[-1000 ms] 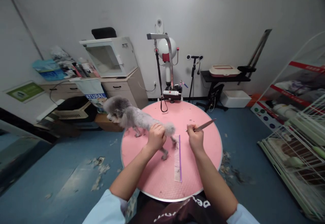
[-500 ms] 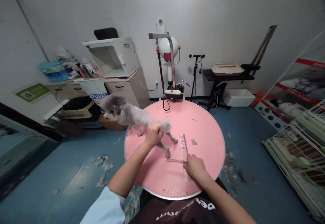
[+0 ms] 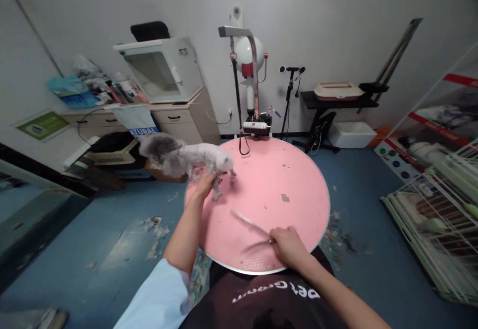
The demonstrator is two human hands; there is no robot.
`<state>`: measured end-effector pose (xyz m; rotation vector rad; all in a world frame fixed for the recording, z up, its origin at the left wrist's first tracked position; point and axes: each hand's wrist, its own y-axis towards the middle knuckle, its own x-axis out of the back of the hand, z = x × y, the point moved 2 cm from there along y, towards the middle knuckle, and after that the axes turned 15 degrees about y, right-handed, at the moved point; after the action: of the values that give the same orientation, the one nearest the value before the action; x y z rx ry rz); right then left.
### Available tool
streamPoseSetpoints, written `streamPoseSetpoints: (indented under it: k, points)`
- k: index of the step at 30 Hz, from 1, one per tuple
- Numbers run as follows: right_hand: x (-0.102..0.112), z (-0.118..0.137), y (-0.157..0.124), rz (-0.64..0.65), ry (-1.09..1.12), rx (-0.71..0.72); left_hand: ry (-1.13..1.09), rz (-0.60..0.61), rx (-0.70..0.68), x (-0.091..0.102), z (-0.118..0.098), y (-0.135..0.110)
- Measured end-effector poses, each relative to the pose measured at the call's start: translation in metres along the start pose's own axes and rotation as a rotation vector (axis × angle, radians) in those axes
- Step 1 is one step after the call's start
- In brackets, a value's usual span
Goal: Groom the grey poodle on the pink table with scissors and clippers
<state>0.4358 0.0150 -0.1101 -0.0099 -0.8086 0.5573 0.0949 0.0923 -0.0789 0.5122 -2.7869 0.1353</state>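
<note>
A small grey dog (image 3: 194, 157) with a closely clipped body and fluffier head stands at the left side of the round pink table (image 3: 257, 169), facing left. My left hand (image 3: 206, 182) is closed round its hind leg, below the rump. Over the near part of the table, my right hand (image 3: 288, 245) grips scissors (image 3: 257, 228). Two slender blurred lengths stick out from that hand to the left, spread apart and away from the dog. The purple-backed comb cannot be made out now.
A grooming arm (image 3: 242, 31) with a hanging black strap (image 3: 238, 90) rises at the table's far edge, beside a white bottle (image 3: 257, 125). Wire cages (image 3: 429, 209) stand at right. Cut hair (image 3: 159, 234) lies on the blue floor.
The dog's hindquarters have shifted left and away, and my left hand has moved from its rump to the leg. The comb seen at my right hand no longer shows; two slender lengths now spread there.
</note>
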Motion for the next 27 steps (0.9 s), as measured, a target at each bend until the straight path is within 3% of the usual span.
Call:
streamPoseSetpoints:
  k: [3, 7, 9, 12, 17, 19, 21, 22, 24, 27]
  points:
    - [0.026, -0.016, 0.014, -0.077, 0.006, -0.118, -0.007, 0.002, -0.056, 0.005, -0.024, 0.012]
    - [0.102, -0.073, 0.034, -0.358, -0.028, -0.405, 0.207, 0.093, -0.11, -0.004, -0.047, -0.003]
    - [0.118, -0.086, 0.039, -0.456, 0.179, -0.322, 0.241, 0.164, -0.16, -0.018, -0.05, -0.019]
    - [0.093, -0.069, 0.047, -0.357, 0.698, -0.09, 0.135, 0.246, -0.205, -0.043, -0.045, -0.04]
    - [0.022, 0.006, 0.054, 0.098, 1.467, 0.054, 0.177, 0.345, -0.27, -0.068, -0.04, -0.062]
    - [0.015, 0.025, 0.048, 0.302, 1.647, 0.114, 0.206, 0.359, -0.301, -0.071, -0.043, -0.069]
    - [0.021, 0.029, 0.039, 0.42, 1.776, 0.17, 0.214, 0.366, -0.321, -0.071, -0.046, -0.074]
    - [0.027, 0.025, 0.034, 0.421, 1.84, 0.188, 0.216, 0.369, -0.328, -0.071, -0.046, -0.076]
    - [0.038, 0.008, 0.027, 0.299, 1.957, 0.194, 0.233, 0.379, -0.33, -0.072, -0.046, -0.08]
    - [0.047, -0.033, 0.019, -0.07, 1.939, 0.104, 0.279, 0.383, -0.309, -0.074, -0.042, -0.083]
